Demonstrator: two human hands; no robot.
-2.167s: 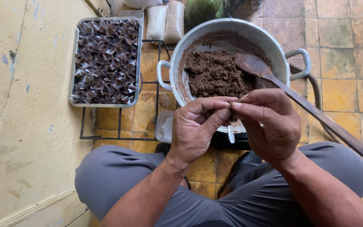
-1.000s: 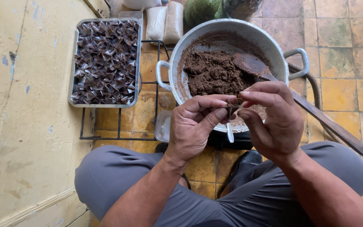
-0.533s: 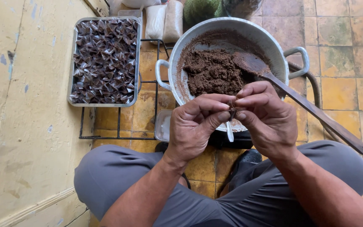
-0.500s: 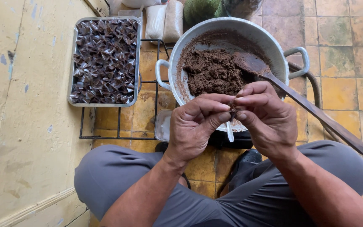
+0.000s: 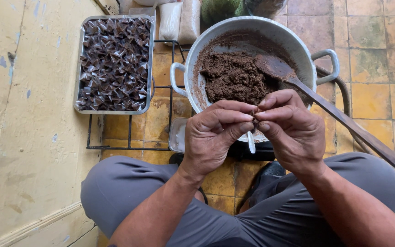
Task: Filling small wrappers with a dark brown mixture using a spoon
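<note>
While both my left hand (image 5: 211,137) and right hand (image 5: 291,128) pinch one brown lump (image 5: 255,121), one pot (image 5: 197,87), one spoon (image 5: 339,119), one tray (image 5: 79,91) sit beyond.

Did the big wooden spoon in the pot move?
No. The wooden spoon lies as before, its bowl in the brown paste, handle across the pot rim.

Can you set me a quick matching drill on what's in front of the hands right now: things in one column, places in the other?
Things:
1. tray
2. spoon
3. pot
4. piece

Places:
A. pinched between left hand and right hand
B. far left, full of dark folded wraps
C. holds brown paste
D. leans in the pot, handle out to the right

Pairs: 1-B, 2-D, 3-C, 4-A
</note>
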